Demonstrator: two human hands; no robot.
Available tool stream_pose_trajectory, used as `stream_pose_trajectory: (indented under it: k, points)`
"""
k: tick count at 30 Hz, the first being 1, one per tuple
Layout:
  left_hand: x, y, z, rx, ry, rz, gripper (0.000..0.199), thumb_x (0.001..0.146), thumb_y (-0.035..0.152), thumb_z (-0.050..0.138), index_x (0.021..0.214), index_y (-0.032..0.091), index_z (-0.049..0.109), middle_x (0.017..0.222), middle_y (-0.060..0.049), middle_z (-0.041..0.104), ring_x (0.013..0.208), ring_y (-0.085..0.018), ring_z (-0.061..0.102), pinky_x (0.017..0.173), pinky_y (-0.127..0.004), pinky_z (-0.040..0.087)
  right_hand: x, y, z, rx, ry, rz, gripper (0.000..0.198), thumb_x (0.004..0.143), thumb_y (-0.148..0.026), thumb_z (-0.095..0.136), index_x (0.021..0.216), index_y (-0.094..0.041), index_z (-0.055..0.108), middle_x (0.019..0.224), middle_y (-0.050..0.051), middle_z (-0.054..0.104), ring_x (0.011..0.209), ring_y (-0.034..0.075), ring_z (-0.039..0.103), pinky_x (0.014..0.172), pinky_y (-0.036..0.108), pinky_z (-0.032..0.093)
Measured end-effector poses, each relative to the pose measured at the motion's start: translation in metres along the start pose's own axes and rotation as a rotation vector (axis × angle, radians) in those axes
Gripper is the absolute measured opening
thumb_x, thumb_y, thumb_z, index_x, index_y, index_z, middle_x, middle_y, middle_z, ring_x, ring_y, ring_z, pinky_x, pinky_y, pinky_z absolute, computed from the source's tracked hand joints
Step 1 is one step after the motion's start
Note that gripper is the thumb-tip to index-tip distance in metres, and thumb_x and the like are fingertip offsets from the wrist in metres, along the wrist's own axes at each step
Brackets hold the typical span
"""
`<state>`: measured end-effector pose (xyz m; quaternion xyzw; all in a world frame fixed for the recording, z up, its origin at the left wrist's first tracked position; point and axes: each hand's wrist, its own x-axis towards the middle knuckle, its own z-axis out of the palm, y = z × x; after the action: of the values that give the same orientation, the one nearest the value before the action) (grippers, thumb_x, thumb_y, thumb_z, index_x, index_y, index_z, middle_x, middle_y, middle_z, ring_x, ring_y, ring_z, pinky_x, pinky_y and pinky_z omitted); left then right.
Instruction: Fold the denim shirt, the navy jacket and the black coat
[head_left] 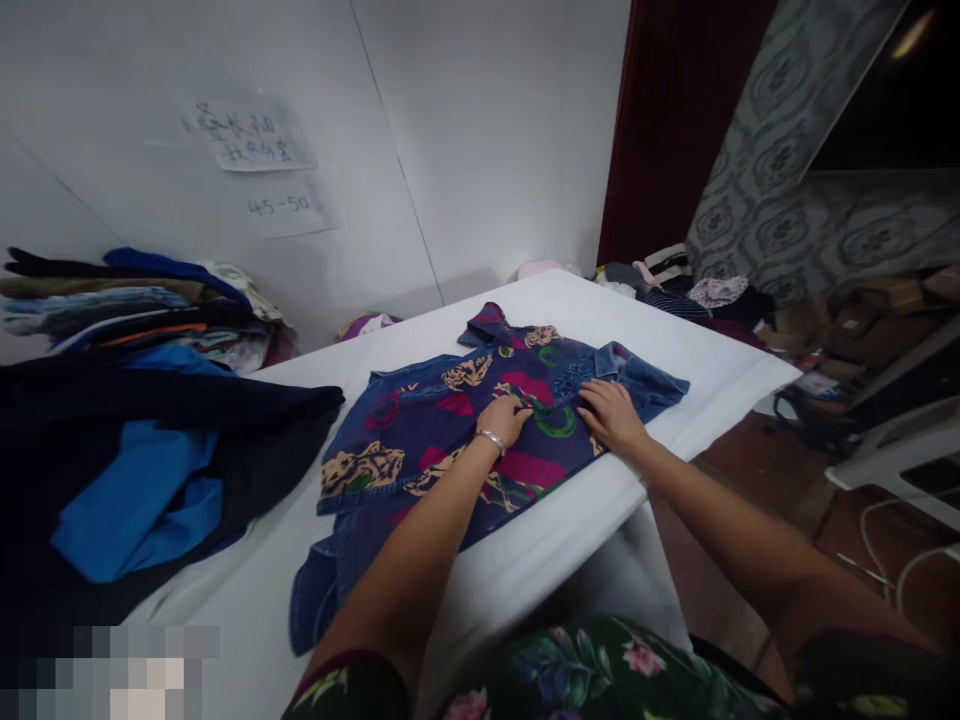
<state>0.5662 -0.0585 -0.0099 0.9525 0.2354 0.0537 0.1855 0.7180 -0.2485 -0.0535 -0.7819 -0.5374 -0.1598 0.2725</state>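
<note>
In the head view, the printed denim garment lies across the white worktop. The right hand rests on it near the collar, fingers lightly spread; the left hand curls on the fabric, though whether it pinches I cannot tell.

On a white wall, a lower paper sheet reads "45-50" in handwriting, while an upper sheet bears two handwritten lines of Chinese characters, with "长" legible in the first and others blurred.
</note>
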Motion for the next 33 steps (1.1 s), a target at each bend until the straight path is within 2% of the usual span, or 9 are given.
stream_pose_trajectory:
  k: [2,5,9,13,17,21,25,28,33]
  points:
    - [0.001,-0.005,0.001,-0.004,0.007,-0.054,0.029,0.092,0.040,0.047,0.095,0.020,0.067,0.102,-0.007,0.068,0.096,-0.019,0.061,0.081,-0.029,0.043,0.000,0.000,0.001,-0.014,0.009,-0.030,0.035,0.092,-0.036,0.046,0.120,-0.021,0.061,0.130,0.012,0.057,0.128,0.029,0.042,0.106,0.053,0.027]
    - [0.000,-0.010,0.003,0.016,0.005,-0.077,0.033,0.095,0.041,0.040,0.095,0.022,0.067,0.103,-0.006,0.068,0.096,-0.019,0.061,0.080,-0.029,0.043,0.001,0.002,0.004,0.008,-0.069,-0.058,0.033,0.093,-0.037,0.045,0.115,-0.022,0.064,0.123,0.011,0.062,0.121,0.028,0.050,0.101,0.049,0.036]
    - [-0.007,-0.003,-0.003,0.052,0.069,-0.065,0.030,0.094,0.038,0.042,0.102,0.022,0.067,0.109,-0.007,0.067,0.102,-0.021,0.059,0.083,-0.031,0.043,0.003,0.004,0.008,0.013,-0.107,-0.052,0.033,0.093,-0.038,0.044,0.110,-0.023,0.068,0.119,0.010,0.064,0.116,0.027,0.054,0.098,0.048,0.040]
    - [-0.033,0.009,-0.010,0.092,0.183,0.138,0.036,0.093,0.035,0.044,0.124,0.022,0.056,0.130,-0.008,0.057,0.121,-0.023,0.048,0.100,-0.038,0.037,0.003,0.002,0.008,0.048,-0.109,-0.047,0.032,0.093,-0.037,0.045,0.110,-0.024,0.068,0.117,0.009,0.065,0.116,0.027,0.055,0.098,0.048,0.041]
    - [-0.059,0.001,0.006,0.156,0.036,0.281,0.051,0.092,0.046,0.042,0.135,0.020,0.046,0.147,-0.009,0.041,0.137,-0.025,0.031,0.112,-0.046,0.022,0.005,0.012,-0.012,0.070,0.022,-0.039,0.033,0.091,-0.036,0.046,0.116,-0.025,0.065,0.125,0.009,0.061,0.122,0.027,0.050,0.102,0.050,0.038]
    - [-0.064,-0.011,0.022,0.200,-0.028,0.259,0.058,0.092,0.048,0.040,0.141,0.018,0.040,0.152,-0.010,0.030,0.142,-0.026,0.023,0.115,-0.048,0.018,0.006,0.053,-0.047,-0.125,0.252,0.226,0.043,0.086,-0.034,0.050,0.123,-0.013,0.059,0.130,0.017,0.056,0.124,0.031,0.047,0.103,0.050,0.036]
    - [-0.062,-0.010,0.022,0.215,-0.035,0.258,0.059,0.092,0.048,0.039,0.142,0.017,0.039,0.153,-0.010,0.029,0.142,-0.025,0.021,0.116,-0.048,0.017,0.003,0.092,-0.064,-0.169,0.107,0.533,0.046,0.076,-0.028,0.057,0.120,-0.015,0.060,0.107,0.015,0.068,0.100,0.031,0.062,0.086,0.044,0.048]
    - [-0.062,-0.010,0.021,0.211,-0.026,0.262,0.059,0.092,0.049,0.039,0.142,0.017,0.039,0.153,-0.010,0.029,0.142,-0.025,0.022,0.115,-0.048,0.018,-0.004,0.099,-0.061,-0.117,0.033,0.482,0.036,0.076,-0.018,0.048,0.108,-0.022,0.066,0.104,0.007,0.071,0.098,0.025,0.064,0.088,0.040,0.048]
    - [-0.062,-0.013,0.024,0.201,-0.021,0.273,0.060,0.092,0.050,0.036,0.142,0.018,0.038,0.153,-0.010,0.030,0.142,-0.025,0.022,0.115,-0.048,0.018,-0.028,0.097,-0.049,-0.017,-0.048,0.205,0.041,0.069,-0.007,0.042,0.095,-0.022,0.069,0.109,0.005,0.070,0.114,0.024,0.058,0.103,0.049,0.037]
